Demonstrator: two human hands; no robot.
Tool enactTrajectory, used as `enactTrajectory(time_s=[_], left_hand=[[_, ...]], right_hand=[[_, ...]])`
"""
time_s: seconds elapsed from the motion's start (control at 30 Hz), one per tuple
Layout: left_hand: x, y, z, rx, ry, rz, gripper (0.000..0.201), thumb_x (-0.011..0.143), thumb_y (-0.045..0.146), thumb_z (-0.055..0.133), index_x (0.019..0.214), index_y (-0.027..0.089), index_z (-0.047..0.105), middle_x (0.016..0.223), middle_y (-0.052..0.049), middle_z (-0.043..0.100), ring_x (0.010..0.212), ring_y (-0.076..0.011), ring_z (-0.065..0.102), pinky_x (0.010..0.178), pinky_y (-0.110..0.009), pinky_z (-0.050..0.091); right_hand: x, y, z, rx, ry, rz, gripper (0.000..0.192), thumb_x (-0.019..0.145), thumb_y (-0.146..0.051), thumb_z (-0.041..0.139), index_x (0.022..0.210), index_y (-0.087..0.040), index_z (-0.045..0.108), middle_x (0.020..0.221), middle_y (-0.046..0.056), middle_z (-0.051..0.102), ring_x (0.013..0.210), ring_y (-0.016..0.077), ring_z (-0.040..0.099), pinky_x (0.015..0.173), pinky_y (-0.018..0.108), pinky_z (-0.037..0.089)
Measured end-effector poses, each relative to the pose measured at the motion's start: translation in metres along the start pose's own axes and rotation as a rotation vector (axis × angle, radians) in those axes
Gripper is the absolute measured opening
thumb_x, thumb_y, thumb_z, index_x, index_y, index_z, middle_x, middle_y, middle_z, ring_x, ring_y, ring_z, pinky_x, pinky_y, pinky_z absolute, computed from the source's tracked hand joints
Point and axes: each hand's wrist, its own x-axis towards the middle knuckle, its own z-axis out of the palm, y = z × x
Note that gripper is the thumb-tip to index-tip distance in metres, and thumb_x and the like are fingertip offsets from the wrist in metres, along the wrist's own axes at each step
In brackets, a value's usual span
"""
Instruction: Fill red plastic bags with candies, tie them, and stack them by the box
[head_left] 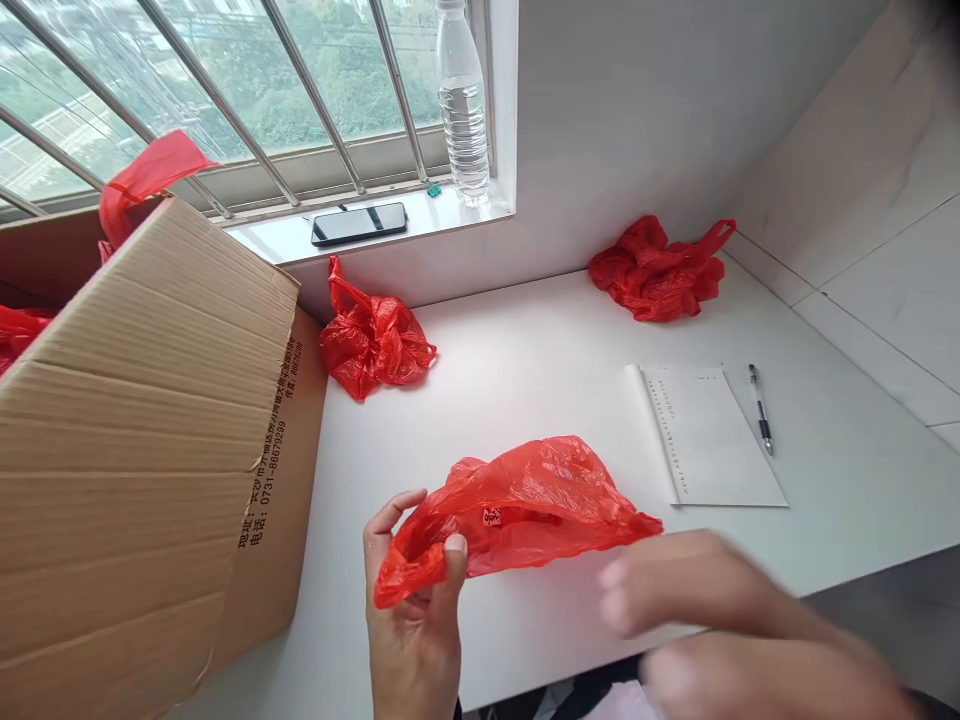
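A thin red plastic bag [525, 500] hangs stretched out just above the white table [525, 370] near its front edge. My left hand [412, 610] pinches the bag's left end between thumb and fingers. My right hand [697, 590] is blurred, close to the bag's right tip; whether it touches or holds the bag I cannot tell. Two more crumpled red bags lie on the table: one [371, 340] beside the box, another [660, 270] at the far right by the wall.
A large open cardboard box [150, 430] with red bags inside fills the left. A sheet of paper [709, 435] and a pen [760, 408] lie to the right. On the windowsill stand a water bottle [463, 100] and a phone [358, 223].
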Motion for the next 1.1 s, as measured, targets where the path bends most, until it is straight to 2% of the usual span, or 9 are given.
enactTrajectory(time_s=[0.1,0.17,0.23,0.33,0.47,0.6,0.77,0.87,1.1], left_hand=[[-0.002,0.004,0.004,0.07,-0.024,0.008,0.054,0.078,0.053,0.078,0.119,0.022,0.06,0.083,-0.003,0.07,0.064,-0.0184,0.067,0.058,-0.029,0.059],[-0.003,0.01,0.009,0.097,-0.047,-0.018,0.048,0.078,0.054,0.077,0.112,0.024,0.06,0.063,0.003,0.064,0.051,-0.0156,0.059,0.048,-0.025,0.051],[-0.005,0.014,0.014,0.091,-0.03,-0.038,0.039,0.079,0.053,0.076,0.101,0.025,0.059,0.052,0.007,0.056,0.045,-0.0128,0.051,0.044,-0.021,0.044],[-0.004,0.012,0.018,0.134,0.016,0.026,0.028,0.082,0.047,0.074,0.087,0.024,0.06,0.06,0.005,0.061,0.049,-0.0115,0.052,0.046,-0.02,0.043],[0.003,0.002,0.018,0.217,-0.029,0.194,0.008,0.082,0.028,0.071,0.088,0.024,0.07,0.084,-0.001,0.07,0.069,-0.016,0.064,0.061,-0.023,0.052],[0.005,-0.001,0.014,0.22,-0.058,0.39,0.023,0.081,0.02,0.066,0.102,0.027,0.073,0.098,-0.003,0.067,0.091,-0.0186,0.065,0.077,-0.024,0.054],[0.004,0.006,0.007,-0.093,-0.081,0.156,0.022,0.079,0.029,0.077,0.097,0.028,0.064,0.089,0.001,0.064,0.07,-0.0132,0.063,0.06,-0.019,0.052],[0.003,0.008,0.004,-0.125,-0.135,0.124,0.021,0.08,0.035,0.078,0.087,0.026,0.06,0.076,0.003,0.059,0.059,-0.0112,0.055,0.051,-0.018,0.047],[0.002,0.012,0.003,-0.273,-0.27,0.067,0.029,0.088,0.051,0.067,0.08,0.024,0.074,0.083,-0.005,0.066,0.078,-0.0214,0.062,0.059,-0.027,0.05]], right_hand=[[0.014,0.018,0.03,-0.169,-0.331,0.055,0.031,0.103,-0.026,0.039,0.128,-0.035,0.054,0.115,0.006,0.071,0.098,0.0276,0.071,0.07,0.041,0.061],[0.028,0.041,0.042,-0.416,-0.489,0.103,0.029,0.1,-0.018,0.037,0.115,-0.022,0.063,0.098,0.011,0.071,0.081,0.0279,0.07,0.064,0.04,0.054],[0.041,0.059,0.042,-0.55,-0.613,0.167,0.025,0.095,-0.01,0.042,0.102,-0.018,0.065,0.084,0.008,0.069,0.07,0.0249,0.066,0.06,0.037,0.047],[0.057,0.068,0.032,-0.694,-0.709,0.239,0.021,0.088,-0.003,0.048,0.089,-0.017,0.064,0.073,0.005,0.066,0.062,0.0215,0.063,0.053,0.033,0.034],[0.073,0.071,0.036,-0.794,-0.713,0.246,0.019,0.091,-0.01,0.056,0.107,-0.016,0.065,0.094,0.011,0.07,0.082,0.0263,0.067,0.054,0.032,0.031],[0.078,0.078,0.047,-0.835,-0.683,0.247,0.015,0.095,-0.019,0.059,0.108,-0.016,0.066,0.102,0.014,0.07,0.094,0.0282,0.065,0.06,0.032,0.034],[0.084,0.071,0.037,-0.882,-0.68,0.318,0.022,0.093,-0.003,0.05,0.087,-0.014,0.068,0.076,0.009,0.069,0.07,0.0223,0.064,0.055,0.031,0.03],[0.091,0.066,0.035,-0.895,-0.678,0.336,0.024,0.084,0.003,0.052,0.078,-0.014,0.067,0.072,0.009,0.068,0.067,0.0228,0.063,0.052,0.033,0.029],[0.078,0.061,0.049,-0.86,-0.631,0.163,0.031,0.085,0.0,0.052,0.109,-0.014,0.066,0.099,0.01,0.071,0.094,0.0268,0.065,0.08,0.038,0.043]])
